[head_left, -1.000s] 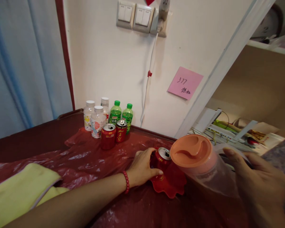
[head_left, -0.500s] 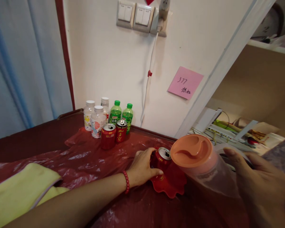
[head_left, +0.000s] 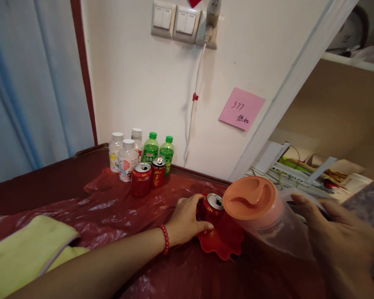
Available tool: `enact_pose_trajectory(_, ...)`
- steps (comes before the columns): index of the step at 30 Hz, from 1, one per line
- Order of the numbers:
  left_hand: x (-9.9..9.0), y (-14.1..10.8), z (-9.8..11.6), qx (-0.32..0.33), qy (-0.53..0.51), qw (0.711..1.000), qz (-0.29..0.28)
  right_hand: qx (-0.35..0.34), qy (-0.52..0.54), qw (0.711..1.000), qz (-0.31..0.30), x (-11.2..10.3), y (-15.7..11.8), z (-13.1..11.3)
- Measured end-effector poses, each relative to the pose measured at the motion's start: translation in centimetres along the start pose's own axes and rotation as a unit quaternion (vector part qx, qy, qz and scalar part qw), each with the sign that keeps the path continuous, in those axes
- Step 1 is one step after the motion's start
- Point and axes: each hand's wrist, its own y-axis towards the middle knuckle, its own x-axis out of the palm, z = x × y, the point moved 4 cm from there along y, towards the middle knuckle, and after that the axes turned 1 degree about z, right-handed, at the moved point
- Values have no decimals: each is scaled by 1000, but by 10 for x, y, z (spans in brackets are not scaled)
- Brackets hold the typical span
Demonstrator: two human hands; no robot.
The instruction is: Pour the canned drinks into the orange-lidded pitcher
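Two hands: left hand (head_left: 187, 220), grip clamped round an upright red can (head_left: 213, 211), seemingly on a scalloped dish (head_left: 222, 244), apparently steadying it; right hand (head_left: 343, 236), grip closed on a pitcher (head_left: 279, 232) at right, tilted left so its orange lid (head_left: 251, 199) sits beside the can.

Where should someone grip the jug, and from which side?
Best by its handle, I'd judge, coming from the right: the jug tilts with its lid toward the can, leaving the handle on the right, where the right hand holds it. The broad lid seems a poorer hold.
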Motion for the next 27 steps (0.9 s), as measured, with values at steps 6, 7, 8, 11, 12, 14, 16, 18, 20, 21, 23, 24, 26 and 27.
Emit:
enact_pose_trajectory(6, 0, 0, 1, 2, -3, 1000, 2, 9, 7, 1000, -4, -1, 0, 1)
enact_pose_trajectory(7, 0, 0, 0, 3, -3, 1000, 1, 11, 12, 1000, -6, -1, -1, 1)
enact_pose_trajectory(8, 1, 0, 0, 3, -3, 1000, 1, 11, 16, 1000, -6, -1, -1, 2)
enact_pose_trajectory(11, 1, 0, -1, 3, 0, 1000, 3, -13, 19, 1000, 12, -2, -4, -1)
enact_pose_trajectory(12, 1, 0, -1, 4, 0, 1000, 4, -22, 16, 999, 18, -2, -5, -3)
enact_pose_trajectory(14, 1, 0, -2, 5, 1, 1000, 7, -23, 15, 999, 19, -3, -5, -4)
enact_pose_trajectory(16, 1, 0, -2, 6, -1, 1000, 8, -9, 20, 1000, 10, -2, -3, -2)
enact_pose_trajectory(18, 1, 0, -2, 4, -1, 1000, 8, -2, 18, 1000, 8, -2, -2, 0)
enact_pose_trajectory(20, 1, 0, -2, 1, -1, 1000, 6, -5, 16, 1000, 7, -1, -2, 0)
enact_pose_trajectory(21, 1, 0, -2, 0, -1, 1000, 5, -10, 15, 1000, 10, -2, -2, 0)
enact_pose_trajectory(23, 1, -1, -1, 1, -1, 1000, 3, -18, 13, 1000, 13, -2, -3, -2)
enact_pose_trajectory(24, 1, -1, -1, 1, -1, 1000, 3, -22, 12, 1000, 15, -2, -4, -3)
enact_pose_trajectory(26, 1, -1, -1, -1, -1, 1000, 3, -23, 6, 1000, 17, -3, -4, -4)
enact_pose_trajectory(27, 1, -1, 0, -3, -2, 1000, 2, -20, 3, 1000, 18, -3, -4, -3)
